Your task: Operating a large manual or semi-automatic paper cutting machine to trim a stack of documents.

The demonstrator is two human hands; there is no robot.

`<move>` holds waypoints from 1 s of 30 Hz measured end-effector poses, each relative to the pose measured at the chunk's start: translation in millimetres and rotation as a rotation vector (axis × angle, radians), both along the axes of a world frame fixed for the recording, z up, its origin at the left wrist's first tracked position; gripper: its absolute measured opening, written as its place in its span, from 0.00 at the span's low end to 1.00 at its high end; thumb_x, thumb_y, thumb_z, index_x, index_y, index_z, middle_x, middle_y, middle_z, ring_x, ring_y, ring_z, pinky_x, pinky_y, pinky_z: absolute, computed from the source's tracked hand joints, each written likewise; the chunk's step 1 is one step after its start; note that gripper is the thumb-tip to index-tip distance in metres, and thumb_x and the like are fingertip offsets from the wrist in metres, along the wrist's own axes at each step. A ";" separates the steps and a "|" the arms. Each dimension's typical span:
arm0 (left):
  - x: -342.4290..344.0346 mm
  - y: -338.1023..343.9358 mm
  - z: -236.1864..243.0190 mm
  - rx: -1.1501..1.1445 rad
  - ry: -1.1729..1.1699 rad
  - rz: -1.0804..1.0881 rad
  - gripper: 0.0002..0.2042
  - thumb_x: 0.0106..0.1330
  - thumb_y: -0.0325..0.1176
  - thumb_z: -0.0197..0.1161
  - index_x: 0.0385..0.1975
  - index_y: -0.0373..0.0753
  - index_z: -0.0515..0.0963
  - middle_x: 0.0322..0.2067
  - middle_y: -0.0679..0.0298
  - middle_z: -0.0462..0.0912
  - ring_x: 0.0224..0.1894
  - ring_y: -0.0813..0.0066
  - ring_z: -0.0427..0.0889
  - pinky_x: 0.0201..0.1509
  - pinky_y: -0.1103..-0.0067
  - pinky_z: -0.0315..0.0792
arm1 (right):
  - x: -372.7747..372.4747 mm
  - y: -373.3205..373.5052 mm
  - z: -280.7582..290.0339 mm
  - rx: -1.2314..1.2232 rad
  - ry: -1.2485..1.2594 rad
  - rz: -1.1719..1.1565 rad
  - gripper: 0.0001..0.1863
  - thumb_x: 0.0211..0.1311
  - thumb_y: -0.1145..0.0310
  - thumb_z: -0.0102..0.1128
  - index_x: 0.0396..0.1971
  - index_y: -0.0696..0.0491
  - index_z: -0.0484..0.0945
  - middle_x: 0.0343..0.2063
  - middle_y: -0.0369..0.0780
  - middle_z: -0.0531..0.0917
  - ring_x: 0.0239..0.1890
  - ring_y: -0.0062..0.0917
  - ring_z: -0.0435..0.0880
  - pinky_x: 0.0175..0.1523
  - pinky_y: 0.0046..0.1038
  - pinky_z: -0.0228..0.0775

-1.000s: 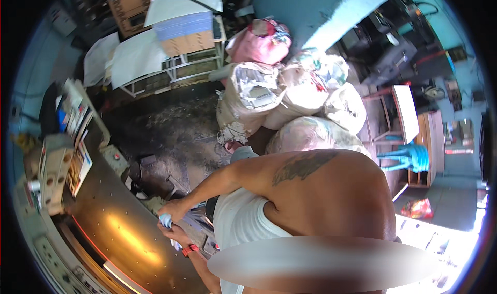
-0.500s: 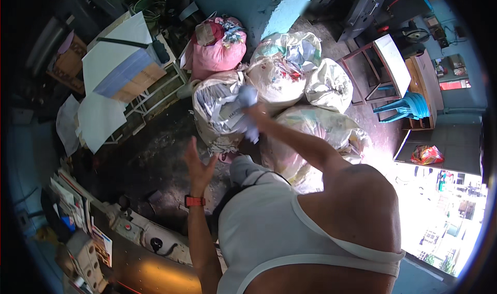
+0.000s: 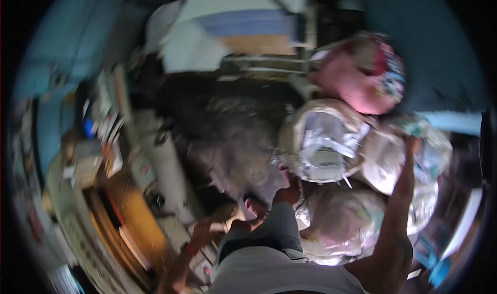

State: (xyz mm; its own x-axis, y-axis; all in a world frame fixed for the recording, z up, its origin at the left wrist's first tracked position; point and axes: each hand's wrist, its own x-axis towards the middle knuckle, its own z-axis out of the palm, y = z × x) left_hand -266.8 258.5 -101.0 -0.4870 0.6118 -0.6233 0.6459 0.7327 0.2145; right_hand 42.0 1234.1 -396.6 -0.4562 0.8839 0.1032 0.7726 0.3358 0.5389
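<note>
Moved since half a second ago: right hand (image 3: 412,144) from over the open-topped sack (image 3: 291,138) out to the right; left hand (image 3: 204,229) from raised and spread to low at near left; the whole view has turned.
Right hand: arm stretched out, at the white sack (image 3: 382,159) and the clear bag (image 3: 437,149) beside it; blurred, cannot tell how far the fingers close, whether it touches, or what it has hold of.
Left hand: red watch (image 3: 190,249) at wrist, near the grey machine frame (image 3: 168,175); fingers smeared, opening and any hold cannot be told.
Sacks: open-topped one left of the white sack, silvery lining showing; pink sack (image 3: 344,82) beyond; bulky clear sack (image 3: 347,219) nearer the body.
Far side: stacked sheets (image 3: 248,25), blue and brown edges.
Near left: orange panel (image 3: 137,216) on the machine.
</note>
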 end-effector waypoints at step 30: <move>200.7 -273.9 53.2 0.184 1.330 1.717 0.24 0.66 0.29 0.61 0.61 0.34 0.68 0.63 0.48 0.65 0.67 0.46 0.61 0.69 0.57 0.58 | -517.2 -1122.6 378.0 -1.311 0.556 2.238 0.27 0.60 0.60 0.64 0.57 0.54 0.71 0.51 0.47 0.74 0.55 0.45 0.70 0.61 0.43 0.62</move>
State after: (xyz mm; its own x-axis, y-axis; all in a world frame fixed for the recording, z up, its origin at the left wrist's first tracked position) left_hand -66.1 -15.3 -47.8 -0.4503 -0.7736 0.4458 -0.6465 0.6269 0.4348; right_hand -475.2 111.5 -18.7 -0.4009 -0.7408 0.5390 -0.8952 0.1918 -0.4022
